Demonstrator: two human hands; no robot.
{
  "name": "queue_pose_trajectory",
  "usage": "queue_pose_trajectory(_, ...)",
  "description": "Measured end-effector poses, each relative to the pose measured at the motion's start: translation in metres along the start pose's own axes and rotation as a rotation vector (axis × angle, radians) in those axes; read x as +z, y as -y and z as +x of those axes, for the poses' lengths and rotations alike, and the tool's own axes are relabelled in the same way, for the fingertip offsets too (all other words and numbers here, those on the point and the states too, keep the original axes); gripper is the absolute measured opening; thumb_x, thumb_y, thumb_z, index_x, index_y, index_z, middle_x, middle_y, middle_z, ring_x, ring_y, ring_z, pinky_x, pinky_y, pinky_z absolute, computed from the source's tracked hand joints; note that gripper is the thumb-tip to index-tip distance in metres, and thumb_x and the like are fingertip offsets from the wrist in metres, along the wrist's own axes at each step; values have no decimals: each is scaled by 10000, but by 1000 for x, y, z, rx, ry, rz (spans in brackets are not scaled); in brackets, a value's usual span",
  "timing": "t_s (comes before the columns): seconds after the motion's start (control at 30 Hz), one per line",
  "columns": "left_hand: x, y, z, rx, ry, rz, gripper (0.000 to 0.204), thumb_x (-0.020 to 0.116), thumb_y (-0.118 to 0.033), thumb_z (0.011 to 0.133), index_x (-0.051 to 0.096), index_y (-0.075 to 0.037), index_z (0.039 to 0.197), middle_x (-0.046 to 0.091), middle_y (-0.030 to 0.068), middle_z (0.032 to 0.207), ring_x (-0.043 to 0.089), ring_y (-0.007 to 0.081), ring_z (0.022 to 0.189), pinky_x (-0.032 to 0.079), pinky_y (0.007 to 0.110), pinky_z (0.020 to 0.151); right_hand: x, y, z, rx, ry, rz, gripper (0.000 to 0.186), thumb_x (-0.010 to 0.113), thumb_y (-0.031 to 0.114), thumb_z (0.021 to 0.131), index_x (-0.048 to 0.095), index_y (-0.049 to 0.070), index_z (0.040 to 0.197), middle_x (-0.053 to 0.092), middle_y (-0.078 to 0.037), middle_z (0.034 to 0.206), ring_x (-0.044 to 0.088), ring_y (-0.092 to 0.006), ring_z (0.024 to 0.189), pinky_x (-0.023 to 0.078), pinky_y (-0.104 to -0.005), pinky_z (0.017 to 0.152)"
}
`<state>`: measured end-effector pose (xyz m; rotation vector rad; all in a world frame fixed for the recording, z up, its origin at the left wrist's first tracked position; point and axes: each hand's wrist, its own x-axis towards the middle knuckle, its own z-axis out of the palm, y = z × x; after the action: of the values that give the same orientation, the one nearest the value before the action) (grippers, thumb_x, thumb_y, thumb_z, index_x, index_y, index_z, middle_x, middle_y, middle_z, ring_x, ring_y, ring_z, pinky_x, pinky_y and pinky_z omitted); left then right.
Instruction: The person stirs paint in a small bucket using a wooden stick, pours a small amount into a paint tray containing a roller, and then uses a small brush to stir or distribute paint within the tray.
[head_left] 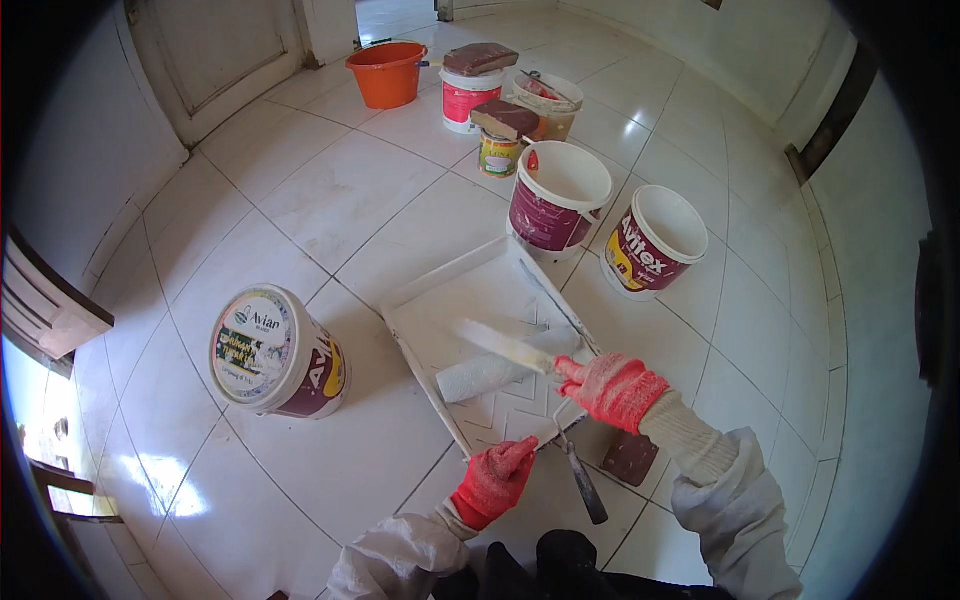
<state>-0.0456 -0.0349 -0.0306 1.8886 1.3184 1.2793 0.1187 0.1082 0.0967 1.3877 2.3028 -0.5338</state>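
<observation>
My right hand [615, 390], in a red glove, grips a long, pale, paint-coated stick [510, 345] held over a white paint tray [420, 355]. A roller [480, 372] with white paint on it lies in the tray, its dark handle [585, 485] sticking out past the near side. My left hand [490, 480], also red-gloved, has its fingers closed at the tray's near rim, apparently gripping it. A brown slab [630, 462] lies on the tiles beneath my right hand.
A lidded bucket [275, 350] stands left of the tray; two open buckets [555, 220] [640, 255] stand behind it at the right. Farther back are an orange tub [385, 80] and several containers [470, 100], some topped by brown slabs. Walls [870, 200] and a door [220, 55] border the tiled floor.
</observation>
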Motion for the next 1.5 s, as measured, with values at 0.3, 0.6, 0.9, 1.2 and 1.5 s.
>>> queue_pose_trajectory(0.3,6,-1,6,4,29,-49,309,630,-33,800,556,-80,1096,623,137,825,608,332,703,491,400,583,-3,-4,10,-78,-26,-10,392,476,390,912,474,172,1238,593,-155,693,600,-346,685,455,-451,605)
queue_pose_trajectory(0.6,4,1,4,6,31,-13,290,627,-31,789,569,-70,1071,630,139,822,619,324,705,500,388,591,-5,-4,17,-81,-69,41,430,501,401,899,490,189,1273,587,-158,681,600,-335,652,447,-456,587)
queue_pose_trajectory(0.9,2,3,3,5,57,-17,290,630,-70,811,559,-88,1092,626,140,835,611,336,703,496,394,582,-6,-35,-9,-15,-18,103,410,490,403,905,507,178,1247,591,-153,690,592,-336,646,447,-451,588)
queue_pose_trajectory(1.2,2,5,2,9,64,4,289,631,-77,810,560,-90,1089,623,125,820,606,323,684,486,395,566,-12,-49,-15,72,-36,103,415,512,410,881,524,204,1241,604,-170,716,590,-363,659,464,-451,609)
queue_pose_trajectory(1.5,0,4,3,26,28,38,280,625,-100,821,559,-87,1093,627,128,827,610,327,696,491,398,569,-22,-35,-28,102,-55,-22,378,495,407,903,528,191,1212,586,-174,677,597,-364,666,465,-455,614)
